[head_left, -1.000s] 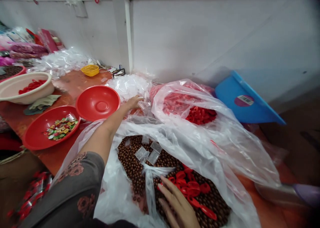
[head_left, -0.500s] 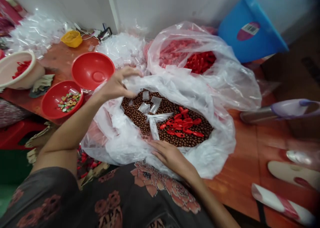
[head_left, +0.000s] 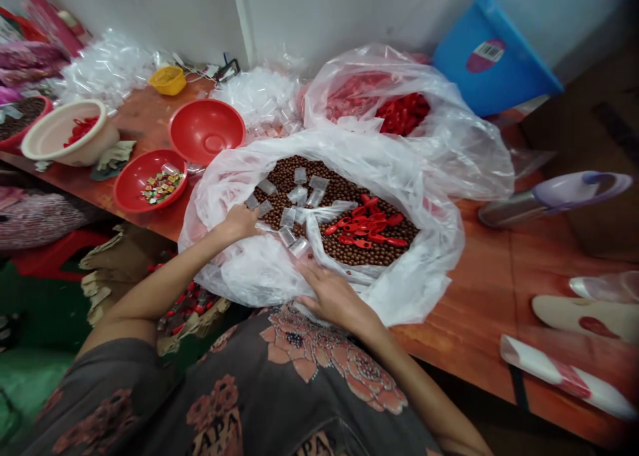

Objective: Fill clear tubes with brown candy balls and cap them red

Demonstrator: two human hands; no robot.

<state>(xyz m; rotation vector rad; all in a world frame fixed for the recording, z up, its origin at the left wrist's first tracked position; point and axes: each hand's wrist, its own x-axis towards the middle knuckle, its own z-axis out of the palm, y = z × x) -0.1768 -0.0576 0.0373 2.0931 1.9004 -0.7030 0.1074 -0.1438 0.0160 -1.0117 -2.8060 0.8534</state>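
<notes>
A clear plastic bag (head_left: 424,283) lies wide open in front of me, full of small brown balls (head_left: 344,173). On the balls are a heap of red plastic spoons (head_left: 369,226) and several small clear plastic boxes (head_left: 317,190). My left hand (head_left: 242,222) is at the bag's left rim, beside some of the clear boxes; its fingertips are blurred and partly hidden. My right hand (head_left: 329,293) rests on the front rim with fingers stretched and thumb apart, close to a few clear boxes (head_left: 299,246) by the edge.
Two red bowls stand left, one with small colourful pieces (head_left: 162,186), the other a red bowl (head_left: 207,133) behind it. A cream basin (head_left: 37,140) holds red pieces. Behind are heaps of clear boxes (head_left: 259,96), a bag of red spoons (head_left: 404,113) and a blue tub (head_left: 492,63). A tumbler (head_left: 504,213) lies right.
My left hand has come back from the heap of clear boxes to the bag's left rim. More clear boxes now lie on the balls and front rim. My right hand stays near the front rim.
</notes>
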